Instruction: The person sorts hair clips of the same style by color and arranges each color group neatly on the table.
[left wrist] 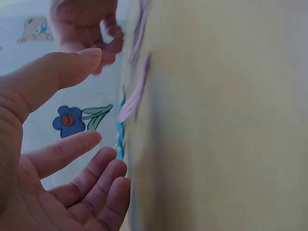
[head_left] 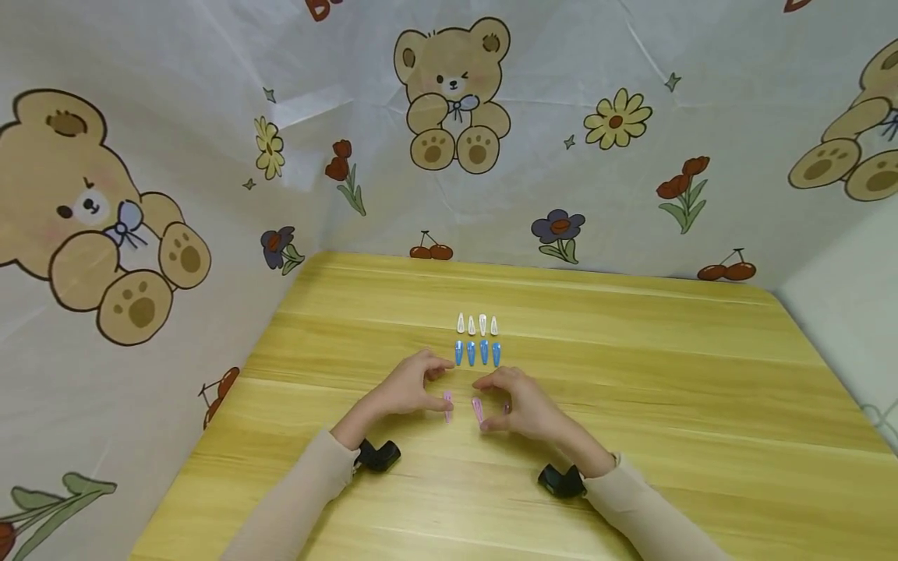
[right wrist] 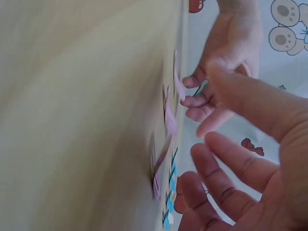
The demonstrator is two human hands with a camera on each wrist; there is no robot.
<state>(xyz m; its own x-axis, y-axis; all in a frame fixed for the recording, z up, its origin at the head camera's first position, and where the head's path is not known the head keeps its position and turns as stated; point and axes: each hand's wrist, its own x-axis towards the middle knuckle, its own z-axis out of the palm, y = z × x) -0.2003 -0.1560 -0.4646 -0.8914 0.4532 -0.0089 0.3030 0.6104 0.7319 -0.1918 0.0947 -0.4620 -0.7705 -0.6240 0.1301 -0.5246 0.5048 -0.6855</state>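
My left hand point(head_left: 412, 387) hovers low over the table, thumb and fingers apart, beside a pink snap hair clip point(head_left: 447, 408). In the left wrist view its fingers are loosely bent and hold nothing. My right hand point(head_left: 528, 405) is spread around a second pink clip point(head_left: 478, 411), its thumb tip close to the clip's lower end. A third pink clip point(head_left: 506, 407) is partly hidden behind the right hand. All three pink clips point(right wrist: 170, 118) show in the right wrist view, apart from the right hand's relaxed fingers point(right wrist: 226, 180).
Beyond the hands, several blue hair clips point(head_left: 484, 351) lie in a row on the wooden table point(head_left: 631, 351). Several white clips point(head_left: 482, 323) form another row behind them. A cloth with bears and flowers point(head_left: 533, 70) hangs at the back and left.
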